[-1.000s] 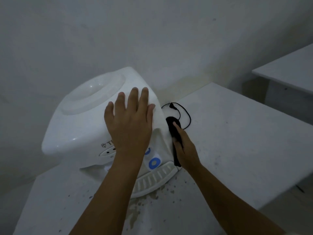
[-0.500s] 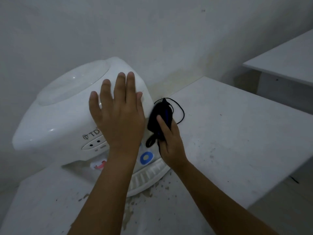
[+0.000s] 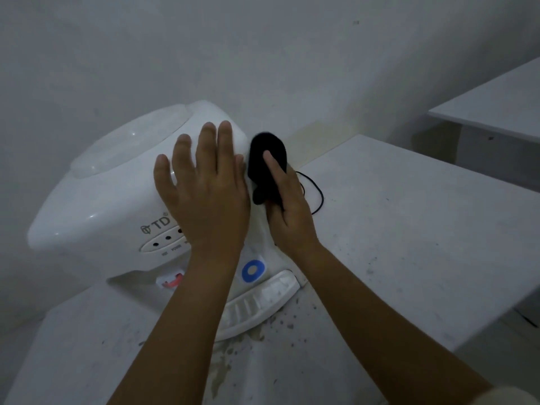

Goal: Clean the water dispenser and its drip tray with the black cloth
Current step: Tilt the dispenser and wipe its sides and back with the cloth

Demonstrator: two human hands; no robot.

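White desk (image 3: pixel 409 229) against the wall carries the water dispenser (image 3: pixel 96 200); your left hand (image 3: pixel 204 194) lies flat, fingers straight, on its top, your right hand (image 3: pixel 287 209) presses the black cloth (image 3: pixel 264 159) against its side, above the drip tray (image 3: pixel 257 305).

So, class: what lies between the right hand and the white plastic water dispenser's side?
The black cloth, pressed against the dispenser by the right hand, as the head view shows.
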